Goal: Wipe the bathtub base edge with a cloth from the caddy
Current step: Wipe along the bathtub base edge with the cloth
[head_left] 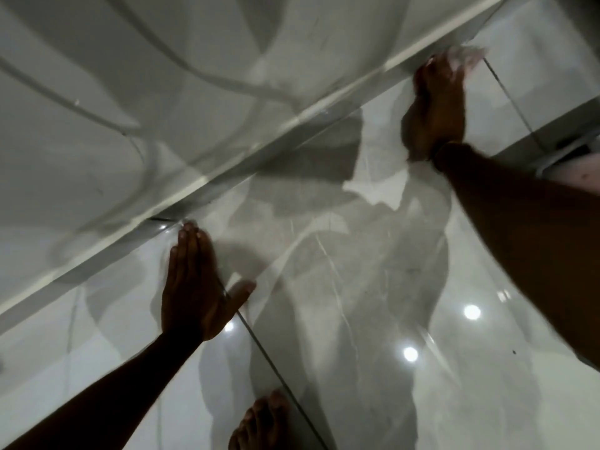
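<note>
The white bathtub's base edge [246, 147] runs as a pale strip diagonally from lower left to upper right, where the tub wall meets the glossy floor. My right hand [436, 102] presses a light, blurred cloth [467, 58] against this edge at the upper right, fingers closed on it. My left hand [194, 280] lies flat on the floor tile, fingers straight, thumb spread, fingertips just short of the edge. It holds nothing. The caddy is out of view.
The grey marble floor tiles [357, 287] are glossy, with dark grout lines and ceiling-light reflections. A bare foot [259, 423] shows at the bottom centre. A dark drain or ledge [565, 151] sits at the far right. The tub's curved wall [130, 92] fills the upper left.
</note>
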The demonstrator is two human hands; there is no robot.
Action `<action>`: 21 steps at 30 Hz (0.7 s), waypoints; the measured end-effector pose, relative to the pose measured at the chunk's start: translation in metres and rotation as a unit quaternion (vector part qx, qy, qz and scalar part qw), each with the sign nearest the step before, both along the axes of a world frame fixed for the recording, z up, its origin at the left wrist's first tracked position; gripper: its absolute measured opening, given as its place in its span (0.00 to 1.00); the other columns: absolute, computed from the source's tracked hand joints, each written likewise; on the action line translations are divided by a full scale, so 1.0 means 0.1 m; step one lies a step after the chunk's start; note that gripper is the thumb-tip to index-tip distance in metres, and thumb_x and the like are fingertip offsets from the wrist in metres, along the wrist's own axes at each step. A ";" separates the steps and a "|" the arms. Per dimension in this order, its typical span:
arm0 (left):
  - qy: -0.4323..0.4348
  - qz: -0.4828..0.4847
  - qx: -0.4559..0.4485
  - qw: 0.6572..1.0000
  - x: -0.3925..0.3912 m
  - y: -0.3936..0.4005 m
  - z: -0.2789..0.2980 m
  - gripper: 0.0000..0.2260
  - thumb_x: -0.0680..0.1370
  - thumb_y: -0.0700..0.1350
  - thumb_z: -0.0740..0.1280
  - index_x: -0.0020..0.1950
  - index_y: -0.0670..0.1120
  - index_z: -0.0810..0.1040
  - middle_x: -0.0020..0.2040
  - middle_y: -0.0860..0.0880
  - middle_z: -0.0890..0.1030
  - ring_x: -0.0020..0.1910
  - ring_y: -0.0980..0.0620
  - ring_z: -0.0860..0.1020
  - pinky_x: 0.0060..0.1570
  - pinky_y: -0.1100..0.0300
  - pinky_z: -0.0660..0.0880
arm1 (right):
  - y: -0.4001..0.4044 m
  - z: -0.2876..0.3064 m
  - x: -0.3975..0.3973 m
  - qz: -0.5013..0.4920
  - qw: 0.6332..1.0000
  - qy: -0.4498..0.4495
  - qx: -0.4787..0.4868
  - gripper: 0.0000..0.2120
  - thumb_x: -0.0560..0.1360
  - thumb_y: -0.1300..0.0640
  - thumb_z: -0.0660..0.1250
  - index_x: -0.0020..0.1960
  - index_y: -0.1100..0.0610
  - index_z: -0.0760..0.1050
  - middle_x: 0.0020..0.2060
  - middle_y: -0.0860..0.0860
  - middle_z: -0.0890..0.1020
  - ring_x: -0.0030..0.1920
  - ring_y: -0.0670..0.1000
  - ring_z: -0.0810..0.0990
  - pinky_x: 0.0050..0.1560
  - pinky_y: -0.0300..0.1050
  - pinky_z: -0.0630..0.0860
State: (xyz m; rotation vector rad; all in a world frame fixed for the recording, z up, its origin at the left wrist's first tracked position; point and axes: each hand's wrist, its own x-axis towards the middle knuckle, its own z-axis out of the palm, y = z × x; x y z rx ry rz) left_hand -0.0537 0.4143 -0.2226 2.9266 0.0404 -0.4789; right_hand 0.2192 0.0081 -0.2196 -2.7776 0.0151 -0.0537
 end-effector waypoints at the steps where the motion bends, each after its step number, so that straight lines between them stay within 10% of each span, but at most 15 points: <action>1: -0.003 -0.003 -0.001 1.000 0.00 0.00 0.02 0.55 0.76 0.76 0.56 0.86 0.38 0.42 0.87 0.37 0.41 0.86 0.41 0.41 0.85 0.44 0.44 | 0.22 0.00 -0.18 0.008 1.000 -0.009 0.009 0.26 0.79 0.65 0.56 0.77 0.65 0.70 0.78 0.65 0.69 0.80 0.67 0.65 0.82 0.60 0.53; 6: -0.016 -0.021 0.000 1.000 -0.01 0.00 0.05 0.56 0.76 0.74 0.61 0.86 0.37 0.42 0.86 0.36 0.41 0.86 0.41 0.40 0.84 0.50 0.40 | 1.40 -0.07 -1.09 0.099 0.994 -0.002 0.050 0.29 0.78 0.65 0.65 0.79 0.58 0.70 0.78 0.62 0.70 0.79 0.69 0.67 0.79 0.62 0.63; 16: -0.038 -0.002 0.012 0.999 -0.09 -0.09 0.00 0.53 0.79 0.75 0.54 0.85 0.34 0.45 0.86 0.33 0.46 0.86 0.37 0.44 0.85 0.42 0.47 | 2.76 0.09 -2.03 0.329 0.938 0.075 0.074 0.30 0.80 0.58 0.45 0.79 0.55 0.70 0.79 0.52 0.71 0.83 0.60 0.61 0.81 0.60 0.58; 21: -0.027 0.011 -0.012 0.999 -0.08 -0.06 0.01 0.53 0.79 0.74 0.56 0.85 0.33 0.46 0.85 0.32 0.47 0.86 0.36 0.45 0.85 0.42 0.47 | 2.74 0.13 -1.98 0.214 0.971 0.080 0.071 0.34 0.77 0.64 0.47 0.82 0.50 0.63 0.82 0.49 0.65 0.85 0.57 0.53 0.83 0.56 0.56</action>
